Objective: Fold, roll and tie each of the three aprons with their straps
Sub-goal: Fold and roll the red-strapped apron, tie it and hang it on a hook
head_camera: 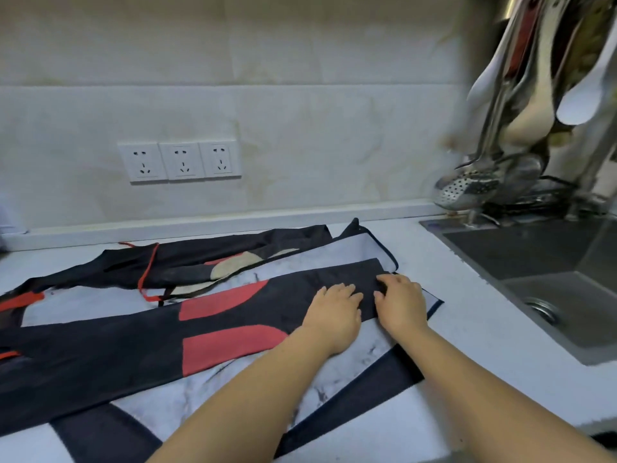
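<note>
Head view: white counter (460, 295) is carrying a long-folded dark-and-red apron (117, 355), lying left of the sink (551, 259). Left hand (334, 315) is pressing open-fingered on its right end; right hand (402, 304) is curling fingers at that end's edge, pinching or not I cannot tell.

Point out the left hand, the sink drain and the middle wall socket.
left hand (334, 314): head view, back of the hand.
sink drain (542, 309): head view, its metal rim.
middle wall socket (182, 161): head view, faceplate centre.

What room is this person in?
Most likely a kitchen: a steel sink sits in the white counter, cooking spoons hang above it, and aprons lie spread out.
</note>
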A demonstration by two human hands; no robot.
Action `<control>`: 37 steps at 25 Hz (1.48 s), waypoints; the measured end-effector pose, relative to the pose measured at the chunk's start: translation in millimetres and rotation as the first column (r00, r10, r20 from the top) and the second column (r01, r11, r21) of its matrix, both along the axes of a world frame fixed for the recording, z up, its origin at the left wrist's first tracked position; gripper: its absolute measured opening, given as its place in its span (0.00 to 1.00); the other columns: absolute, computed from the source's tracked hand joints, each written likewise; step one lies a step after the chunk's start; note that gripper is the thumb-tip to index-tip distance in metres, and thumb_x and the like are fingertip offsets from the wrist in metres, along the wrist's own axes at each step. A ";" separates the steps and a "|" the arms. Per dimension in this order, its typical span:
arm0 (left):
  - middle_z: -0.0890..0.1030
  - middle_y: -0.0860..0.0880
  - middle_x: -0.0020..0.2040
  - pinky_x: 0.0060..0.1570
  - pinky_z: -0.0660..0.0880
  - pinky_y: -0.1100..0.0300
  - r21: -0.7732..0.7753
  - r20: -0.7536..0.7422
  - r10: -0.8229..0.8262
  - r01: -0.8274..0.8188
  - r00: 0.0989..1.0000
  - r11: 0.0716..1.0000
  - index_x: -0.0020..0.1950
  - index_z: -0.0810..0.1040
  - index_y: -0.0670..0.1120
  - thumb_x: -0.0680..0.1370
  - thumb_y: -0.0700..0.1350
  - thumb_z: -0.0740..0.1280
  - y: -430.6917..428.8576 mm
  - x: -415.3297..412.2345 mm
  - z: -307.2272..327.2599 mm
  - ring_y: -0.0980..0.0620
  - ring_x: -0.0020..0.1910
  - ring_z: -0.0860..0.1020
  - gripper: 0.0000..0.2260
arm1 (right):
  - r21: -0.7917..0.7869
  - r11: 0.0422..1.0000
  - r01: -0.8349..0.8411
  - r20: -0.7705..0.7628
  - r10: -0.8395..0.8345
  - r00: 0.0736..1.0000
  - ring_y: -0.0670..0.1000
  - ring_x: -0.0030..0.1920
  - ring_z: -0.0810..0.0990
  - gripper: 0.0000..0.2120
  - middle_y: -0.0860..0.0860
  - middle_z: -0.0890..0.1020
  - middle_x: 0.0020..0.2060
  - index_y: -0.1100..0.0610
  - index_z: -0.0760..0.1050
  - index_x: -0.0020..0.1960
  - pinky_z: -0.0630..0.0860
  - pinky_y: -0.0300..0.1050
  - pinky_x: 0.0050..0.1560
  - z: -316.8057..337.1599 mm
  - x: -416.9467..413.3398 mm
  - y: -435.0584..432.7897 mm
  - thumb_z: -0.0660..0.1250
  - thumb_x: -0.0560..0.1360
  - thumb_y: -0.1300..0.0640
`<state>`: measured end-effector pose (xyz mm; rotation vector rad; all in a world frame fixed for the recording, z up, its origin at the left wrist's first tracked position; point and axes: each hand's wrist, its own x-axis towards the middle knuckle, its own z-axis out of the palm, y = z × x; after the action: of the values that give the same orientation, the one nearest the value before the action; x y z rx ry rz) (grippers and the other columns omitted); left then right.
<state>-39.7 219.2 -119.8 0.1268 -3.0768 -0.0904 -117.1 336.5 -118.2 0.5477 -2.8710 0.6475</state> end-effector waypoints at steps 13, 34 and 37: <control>0.59 0.54 0.77 0.61 0.69 0.46 0.038 0.120 0.022 -0.027 0.993 0.999 0.77 0.60 0.48 0.82 0.53 0.49 5.5 -73.6 7.1 0.46 0.70 0.59 0.23 | -0.064 0.986 0.153 0.516 -0.098 0.851 0.56 0.42 0.75 0.12 0.52 0.72 0.32 0.58 0.67 0.34 0.70 0.43 0.40 32.8 -55.6 0.6 0.67 0.73 0.63; 0.68 0.52 0.66 0.48 0.73 0.55 0.220 -0.174 0.191 -0.151 0.966 0.964 0.66 0.75 0.45 0.83 0.55 0.55 -0.7 -77.6 -13.2 0.49 0.63 0.66 0.19 | -0.031 0.993 0.115 0.142 -0.109 0.984 0.54 0.41 0.76 0.09 0.53 0.76 0.37 0.59 0.71 0.40 0.67 0.43 0.31 -2.6 -27.2 0.3 0.65 0.77 0.57; 0.69 0.50 0.65 0.49 0.73 0.54 0.280 -0.241 0.195 -0.124 0.951 0.952 0.68 0.71 0.47 0.82 0.53 0.59 -0.8 -75.2 -13.4 0.49 0.63 0.67 0.18 | 0.097 0.984 0.147 0.299 -0.170 0.939 0.54 0.43 0.74 0.11 0.53 0.75 0.40 0.58 0.67 0.38 0.65 0.40 0.33 7.6 -40.9 -6.3 0.65 0.76 0.57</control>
<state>-115.0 218.4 -133.2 0.3472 -2.7582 -0.4661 -158.0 330.2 -110.7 0.2347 -3.1963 0.6546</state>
